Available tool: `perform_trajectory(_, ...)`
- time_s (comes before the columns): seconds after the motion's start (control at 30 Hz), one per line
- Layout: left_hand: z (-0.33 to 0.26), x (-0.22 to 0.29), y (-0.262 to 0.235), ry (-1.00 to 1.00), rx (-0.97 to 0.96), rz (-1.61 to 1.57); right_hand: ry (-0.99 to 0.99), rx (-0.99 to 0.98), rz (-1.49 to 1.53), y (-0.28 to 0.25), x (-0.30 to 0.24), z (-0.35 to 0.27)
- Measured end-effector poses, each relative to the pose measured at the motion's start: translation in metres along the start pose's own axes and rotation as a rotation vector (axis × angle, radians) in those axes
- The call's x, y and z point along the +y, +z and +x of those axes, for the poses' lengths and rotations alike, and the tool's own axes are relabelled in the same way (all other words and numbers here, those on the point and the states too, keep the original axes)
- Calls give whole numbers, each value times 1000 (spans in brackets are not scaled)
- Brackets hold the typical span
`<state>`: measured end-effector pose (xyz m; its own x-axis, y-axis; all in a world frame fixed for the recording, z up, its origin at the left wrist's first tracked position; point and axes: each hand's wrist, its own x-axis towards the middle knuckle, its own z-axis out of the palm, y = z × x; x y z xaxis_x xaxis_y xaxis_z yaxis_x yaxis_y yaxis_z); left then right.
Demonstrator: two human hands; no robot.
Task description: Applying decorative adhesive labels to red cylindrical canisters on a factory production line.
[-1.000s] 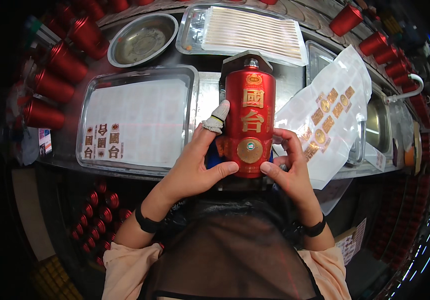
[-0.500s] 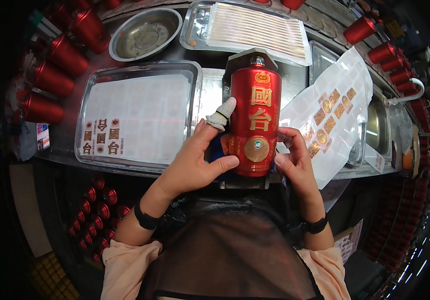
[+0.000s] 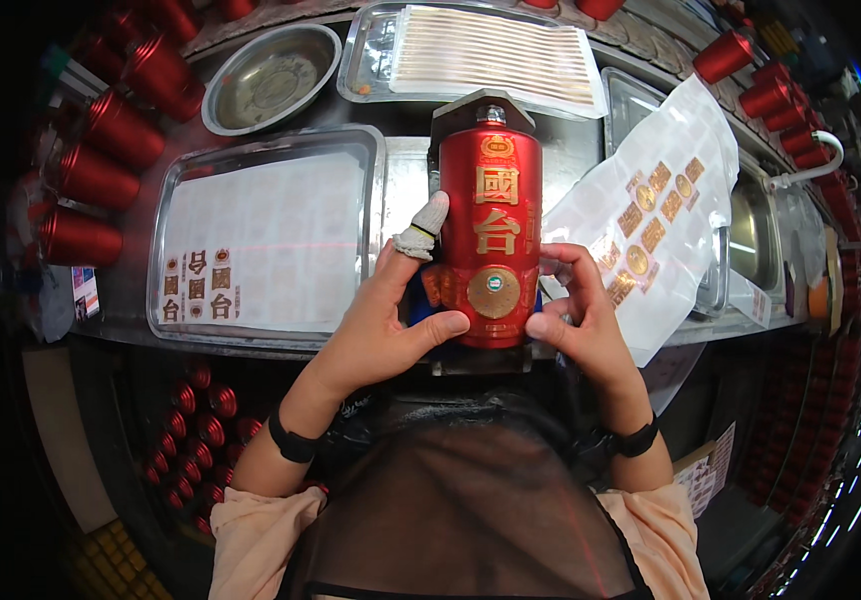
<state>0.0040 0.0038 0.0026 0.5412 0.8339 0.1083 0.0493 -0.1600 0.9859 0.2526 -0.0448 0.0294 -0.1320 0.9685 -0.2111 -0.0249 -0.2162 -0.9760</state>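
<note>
A glossy red bottle (image 3: 491, 255) with gold lettering and a round gold emblem lies in a metal holder (image 3: 486, 98) at the table's front edge, its neck pointing away from me. My left hand (image 3: 391, 310) grips its left side, thumb near the base and a white cloth cover (image 3: 423, 228) on one finger. Along the lower right side my right hand (image 3: 586, 315) closes its thumb and fingers on the bottle. Some fingertips of both hands are hidden behind it. Just right of the bottle lies a white sheet (image 3: 666, 210) bearing gold decals.
To the left, a metal tray (image 3: 376, 210) holds a white sheet with a few gold decals (image 3: 196, 290). Behind are a round metal basin (image 3: 271, 85) and another tray (image 3: 361, 60) with striped strips. Red bottles (image 3: 81, 237) line the left edge; a sink (image 3: 756, 250) is at right.
The whole view has shifted slightly, so the scene sits a little further left. Both hands keep their places on the bottle, which shows the same face.
</note>
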Motion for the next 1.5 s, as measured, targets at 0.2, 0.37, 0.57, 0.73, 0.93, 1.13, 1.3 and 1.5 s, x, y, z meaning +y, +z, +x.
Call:
perform_trajectory(0.2, -1, 1, 4, -29, 18, -34, 30, 42, 42, 3, 5, 0)
perform_trajectory(0.37, 0, 2, 3, -24, 17, -5, -81, 53, -131, 4, 14, -1)
perform_trajectory(0.57, 0, 0, 3, -40, 19, -30, -38, 42, -135, 3, 10, -1)
perform_trajectory(0.73, -1, 5, 3, -17, 7, 28, -11, 39, -77, 2, 11, 1)
perform_trajectory(0.93, -2, 7, 6, -18, 13, 59, -51, 87, -169, 10, 2, 1)
perform_trajectory(1.13, 0, 13, 13, -31, 71, 13, 62, 416, 259, -34, 12, 11)
perform_trajectory(1.3, 0, 14, 15, -10, 87, 96, -131, 397, 19, 8, -29, 0)
perform_trajectory(1.5, -1, 12, 14, -6, 97, 116, -544, 46, -721, 41, -62, 0)
